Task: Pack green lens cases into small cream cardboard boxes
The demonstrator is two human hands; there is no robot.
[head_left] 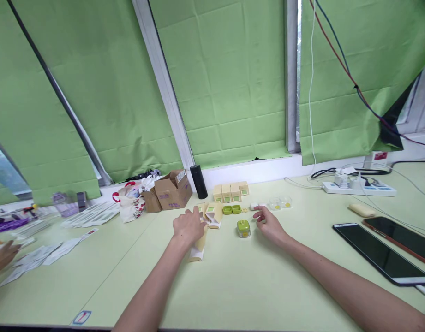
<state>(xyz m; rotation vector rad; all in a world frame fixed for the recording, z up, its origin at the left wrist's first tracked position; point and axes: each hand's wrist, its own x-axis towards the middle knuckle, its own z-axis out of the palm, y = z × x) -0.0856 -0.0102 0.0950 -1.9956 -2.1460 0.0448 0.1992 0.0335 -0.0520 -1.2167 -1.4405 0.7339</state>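
My left hand (188,227) reaches over a group of small cream cardboard boxes with open flaps. Its curled fingers close on one small box (198,245); the palm side is hidden. Two more open boxes (214,212) with green labels stand just beyond it. My right hand (268,225) hovers to the right of a small clear jar with a green lid (243,228), apart from it. Its fingers are loosely bent and spread, with nothing in them. Behind the jar are two green lids or trays (231,210), small yellow pieces (244,210) and clear cups (280,203).
More small boxes (231,192) stand in a row at the back, near a black cylinder (198,181) and a brown carton (173,190). At right are phones (381,252) and a power strip (359,188). Another person's hand (3,258) is at far left, by papers.
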